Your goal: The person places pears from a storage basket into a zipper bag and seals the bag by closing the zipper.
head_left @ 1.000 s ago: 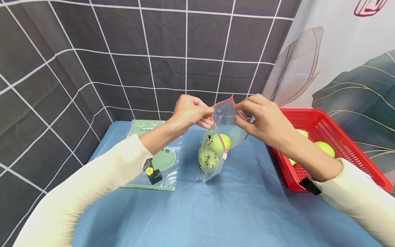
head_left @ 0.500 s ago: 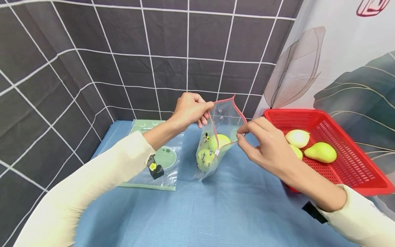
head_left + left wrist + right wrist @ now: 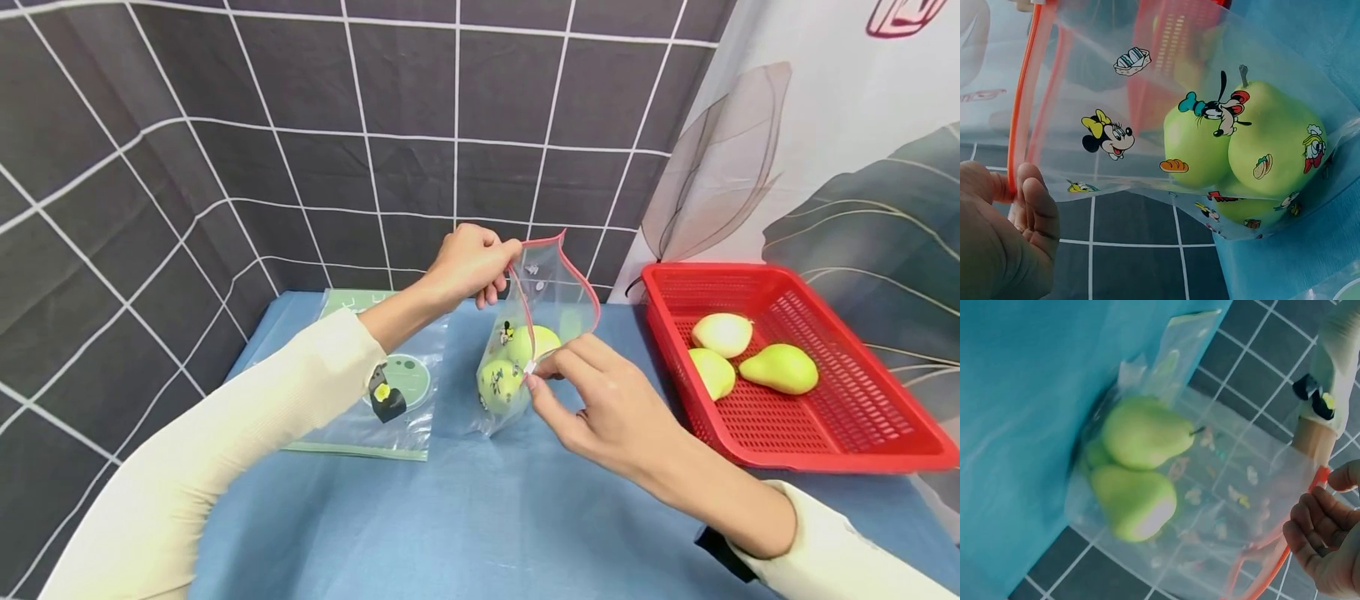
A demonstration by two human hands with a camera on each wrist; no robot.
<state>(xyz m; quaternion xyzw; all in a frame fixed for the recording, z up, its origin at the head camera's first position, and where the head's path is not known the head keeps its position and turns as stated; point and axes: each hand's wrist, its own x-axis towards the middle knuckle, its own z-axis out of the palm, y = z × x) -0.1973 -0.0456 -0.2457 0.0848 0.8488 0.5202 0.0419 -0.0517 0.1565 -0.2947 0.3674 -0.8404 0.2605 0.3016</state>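
Observation:
A clear zip bag [image 3: 546, 283] with red edging and cartoon prints stands on the blue cloth, its mouth spread apart. Green pears [image 3: 1275, 137] sit in its lower part, pressed against the plastic. With thumb and fingers, my left hand [image 3: 474, 263] pinches the red edge at the mouth's left corner. My right hand [image 3: 607, 408] pinches the near corner of the mouth, at the small white slider [image 3: 529, 367]. In the right wrist view, the right thumb and fingers [image 3: 1307, 528] meet on the red strip; the slider cannot be made out there.
To the right stands a red plastic basket [image 3: 862, 461] holding pears [image 3: 780, 369]. A flat bag with green print [image 3: 408, 383] lies on the cloth at left, partly beneath my left forearm. A dark gridded curtain [image 3: 405, 192] hangs behind.
My right hand has moved down and left from the mouth's right side to the near corner with the slider. The left hand has kept its pinch and barely shifted.

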